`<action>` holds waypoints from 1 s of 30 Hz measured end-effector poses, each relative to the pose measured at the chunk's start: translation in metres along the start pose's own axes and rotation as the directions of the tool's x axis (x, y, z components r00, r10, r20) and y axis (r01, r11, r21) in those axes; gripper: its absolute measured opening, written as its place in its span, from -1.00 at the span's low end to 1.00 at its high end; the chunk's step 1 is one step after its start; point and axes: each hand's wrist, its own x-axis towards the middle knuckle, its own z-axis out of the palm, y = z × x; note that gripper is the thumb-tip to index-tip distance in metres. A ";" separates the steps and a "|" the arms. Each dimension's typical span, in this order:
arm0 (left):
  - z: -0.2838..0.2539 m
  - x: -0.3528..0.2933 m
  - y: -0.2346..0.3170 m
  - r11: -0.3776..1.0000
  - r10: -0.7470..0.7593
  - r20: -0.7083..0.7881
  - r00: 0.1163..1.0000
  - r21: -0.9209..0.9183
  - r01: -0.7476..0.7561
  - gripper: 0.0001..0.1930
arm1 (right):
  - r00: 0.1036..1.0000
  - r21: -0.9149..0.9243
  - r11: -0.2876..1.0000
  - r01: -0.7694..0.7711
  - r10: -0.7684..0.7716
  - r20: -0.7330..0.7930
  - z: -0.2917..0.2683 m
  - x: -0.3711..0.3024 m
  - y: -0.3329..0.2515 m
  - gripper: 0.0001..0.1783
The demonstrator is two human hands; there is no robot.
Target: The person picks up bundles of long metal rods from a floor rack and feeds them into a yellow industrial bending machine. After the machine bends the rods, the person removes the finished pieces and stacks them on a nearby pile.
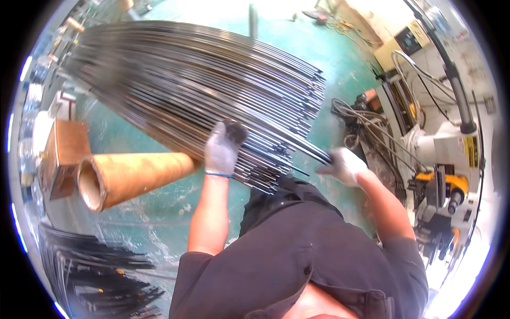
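Observation:
A wide layer of long, thin dark metal rods (234, 80) stretches from the far left toward me, its near ends uneven. My right hand (345, 166), in a whitish work glove, is closed around the ends of a few rods that stick out past the others. On the near side of the layer, my left hand (222, 149) wears a glove with dark fingertips and a blue cuff edge. Its fingers curl over rods there, partly smeared by motion. The far part of the rods is blurred.
A large brown cardboard tube (138, 175) lies left of the rods, beside a brown box (69, 154). More dark rods (101, 276) are stacked at lower left. Cables (366, 114) and a yellow-and-black power tool (449, 186) are on the right.

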 end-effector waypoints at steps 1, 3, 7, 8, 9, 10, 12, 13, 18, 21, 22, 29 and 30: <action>0.020 0.005 0.010 1.000 0.005 -0.025 1.000 0.000 -0.005 -0.65 | 0.989 -0.093 0.985 -0.144 0.146 0.019 0.002 -0.036 0.031 -0.52; 0.023 0.028 0.024 0.998 0.034 -0.016 0.999 -0.054 -0.034 -0.64 | 0.932 -0.189 0.913 -0.362 0.349 -0.097 0.010 -0.118 0.086 -0.62; 0.001 0.060 0.053 0.997 0.076 0.001 0.997 0.030 -0.076 -0.64 | 0.749 -0.220 0.716 -0.663 0.629 -0.209 0.047 -0.251 0.201 -0.70; 0.022 0.054 0.046 0.996 0.077 -0.128 0.989 0.056 -0.070 -0.68 | 0.712 -0.165 0.698 -0.697 0.647 -0.272 0.060 -0.262 0.209 -0.72; 0.025 0.051 0.027 0.998 0.039 -0.090 0.995 0.057 -0.034 -0.71 | 0.756 -0.155 0.782 -0.604 0.500 -0.422 0.082 -0.255 0.217 -0.74; 0.029 0.043 0.009 0.998 0.005 -0.057 0.998 0.063 -0.002 -0.73 | 0.769 -0.194 0.847 -0.495 0.323 -0.551 0.096 -0.244 0.214 -0.76; 0.069 0.022 -0.033 0.996 -0.070 -0.118 0.991 0.054 0.077 -0.81 | 0.661 -0.086 0.895 -0.437 0.255 -0.706 0.115 -0.207 0.200 -0.85; 0.072 0.020 -0.046 0.993 -0.070 -0.071 0.995 0.090 0.076 -0.85 | 0.600 -0.087 0.868 -0.489 0.262 -0.756 0.134 -0.197 0.223 -0.85; 0.146 -0.018 -0.126 0.975 -0.142 -0.111 0.984 0.155 0.158 -0.97 | 0.576 0.020 0.837 -0.547 0.393 -0.717 0.172 -0.244 0.331 -0.92; 0.206 -0.012 -0.134 0.960 -0.060 0.130 0.990 0.279 0.022 -0.93 | 0.445 0.169 0.703 -0.691 0.597 -0.668 0.191 -0.304 0.411 -0.96; 0.229 -0.005 -0.134 0.956 -0.016 0.183 0.983 0.289 -0.038 -0.91 | 0.392 0.208 0.643 -0.737 0.657 -0.643 0.198 -0.327 0.437 -0.94; 0.351 -0.034 -0.303 0.924 -0.282 0.445 0.850 0.365 0.115 -0.88 | -0.093 0.728 -0.104 0.678 0.970 0.225 0.301 -0.391 0.577 -0.45; 0.346 -0.041 -0.329 0.905 -0.268 0.416 0.869 0.419 0.078 -0.86 | 0.135 0.304 -0.108 0.947 0.988 -0.070 0.263 -0.361 0.549 -0.44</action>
